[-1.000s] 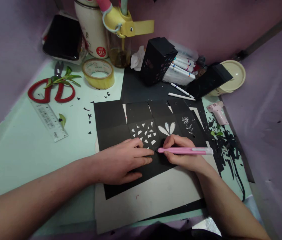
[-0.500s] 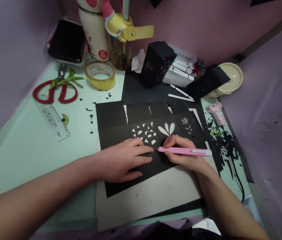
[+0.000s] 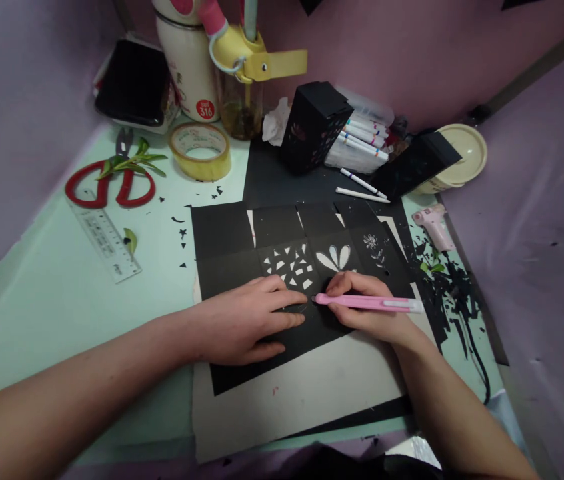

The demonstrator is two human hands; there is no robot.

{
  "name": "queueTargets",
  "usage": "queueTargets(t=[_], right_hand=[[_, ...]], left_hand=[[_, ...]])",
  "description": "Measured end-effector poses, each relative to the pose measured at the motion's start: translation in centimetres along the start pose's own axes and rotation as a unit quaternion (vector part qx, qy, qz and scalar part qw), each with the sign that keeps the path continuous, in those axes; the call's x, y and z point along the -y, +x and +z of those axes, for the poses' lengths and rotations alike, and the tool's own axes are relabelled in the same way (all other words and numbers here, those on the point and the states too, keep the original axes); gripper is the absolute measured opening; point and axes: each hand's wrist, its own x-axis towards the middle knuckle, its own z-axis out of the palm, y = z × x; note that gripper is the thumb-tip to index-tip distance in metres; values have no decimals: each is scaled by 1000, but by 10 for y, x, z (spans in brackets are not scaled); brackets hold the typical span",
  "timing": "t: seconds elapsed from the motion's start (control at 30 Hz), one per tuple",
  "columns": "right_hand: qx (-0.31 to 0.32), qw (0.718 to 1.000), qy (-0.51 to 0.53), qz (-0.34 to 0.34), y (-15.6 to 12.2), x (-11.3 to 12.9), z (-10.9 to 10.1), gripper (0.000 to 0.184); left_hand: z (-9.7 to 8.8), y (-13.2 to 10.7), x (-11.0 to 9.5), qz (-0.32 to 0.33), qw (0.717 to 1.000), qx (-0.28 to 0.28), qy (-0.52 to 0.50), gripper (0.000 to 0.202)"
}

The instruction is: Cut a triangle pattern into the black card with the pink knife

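Observation:
A black paper sheet (image 3: 227, 267) lies over a grey board (image 3: 242, 427). Small angular holes and a petal shape are cut through it, with a finer flower pattern farther right. My left hand (image 3: 252, 320) rests flat on the sheet, fingers stretched out and slightly spread below the angular holes. Between thumb and fingers of my right hand (image 3: 362, 303) is a pink craft knife (image 3: 362, 301), held nearly level and pointing left. Its tip meets the paper, or hovers just above it, close to my left fingertips.
Red-handled scissors (image 3: 112, 183), a clear ruler (image 3: 107, 243) and a tape roll (image 3: 202, 152) lie left. Behind stand bottles (image 3: 189, 67), a black paper box (image 3: 312, 127) and markers (image 3: 362, 137). A pink glue gun (image 3: 433, 225) and black paper scraps (image 3: 455, 287) are right.
Both hands stay almost exactly where they were. The knife tip has shifted very slightly at most, and nothing else has visibly moved.

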Motion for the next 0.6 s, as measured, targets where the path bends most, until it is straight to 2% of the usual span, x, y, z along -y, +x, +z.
queueTargets(t=[0.4, 0.6], right_hand=[[-4, 999, 26, -28, 2, 3, 2, 6], [7, 1000, -2, -27, 0, 4, 0, 2]], left_hand=[[0, 0, 1, 3, 1000, -1, -3, 42], [0, 0, 0, 7, 1000, -17, -8, 42]])
